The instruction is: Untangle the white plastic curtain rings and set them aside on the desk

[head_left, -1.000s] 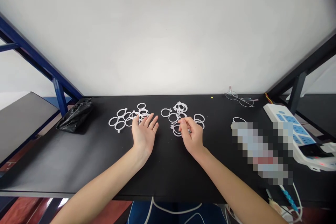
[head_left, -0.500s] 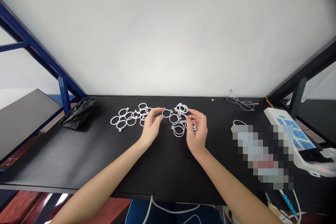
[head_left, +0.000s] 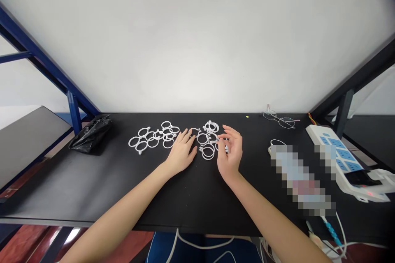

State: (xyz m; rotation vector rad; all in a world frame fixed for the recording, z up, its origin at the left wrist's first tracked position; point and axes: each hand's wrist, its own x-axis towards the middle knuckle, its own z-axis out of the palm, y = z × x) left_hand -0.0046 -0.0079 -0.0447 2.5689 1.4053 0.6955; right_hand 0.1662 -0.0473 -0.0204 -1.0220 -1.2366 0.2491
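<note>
Fingers (head_left: 186,137) of the left hand (head_left: 182,154) are laid flat and spread; those of the right hand (head_left: 230,153) are curled on one white ring (head_left: 226,148). More rings (head_left: 207,151) are scattered on the desk (head_left: 123,189), right of the black bag (head_left: 89,135). Judged light, stiff and slippery; best pinched across the rim.

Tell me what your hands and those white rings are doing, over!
Left hand open, flat beside the right ring pile. Right hand curled at that pile, grip unclear. Other ring pile further left. Black bag, glasses well aside.
</note>
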